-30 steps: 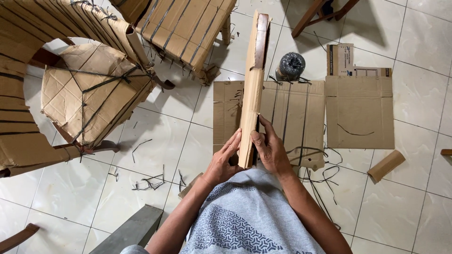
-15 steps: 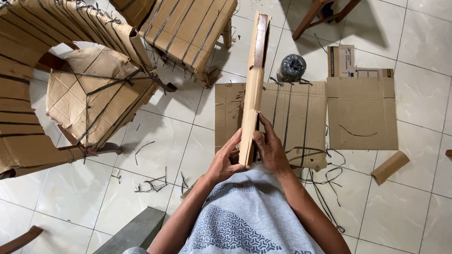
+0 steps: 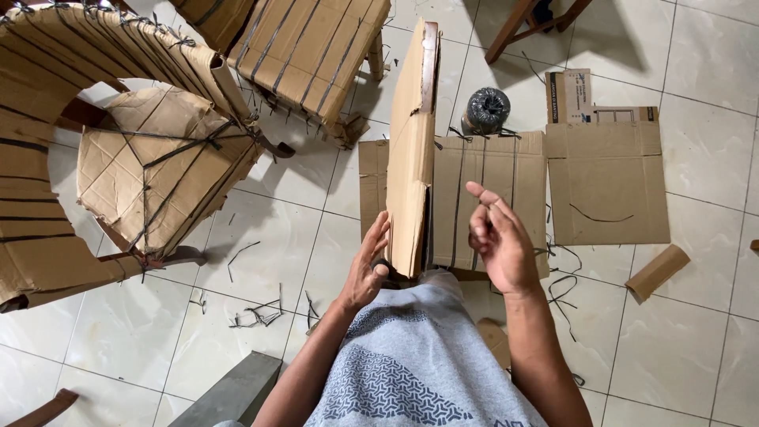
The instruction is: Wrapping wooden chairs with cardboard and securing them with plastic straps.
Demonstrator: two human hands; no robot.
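Observation:
A long wooden piece wrapped in brown cardboard (image 3: 411, 150) stands upright in front of me, its lower end at my lap. My left hand (image 3: 368, 269) holds its lower left side, fingers up against the cardboard. To the right of the piece, my right hand (image 3: 498, 241) hangs in the air off it, fingers loosely spread and holding nothing. Dark wood (image 3: 429, 55) shows at the top edge of the wrap.
A flat cardboard sheet with black straps (image 3: 490, 190) lies on the tiled floor behind the piece, another sheet (image 3: 609, 186) to its right. A roll of black strap (image 3: 486, 109) sits beyond. Cardboard-wrapped chairs (image 3: 150, 158) stand at left. Strap offcuts (image 3: 253, 312) litter the floor.
My right hand has let go of the wrapped piece and moved right, opening. The piece has turned so its broad cardboard face shows. My left hand still holds it.

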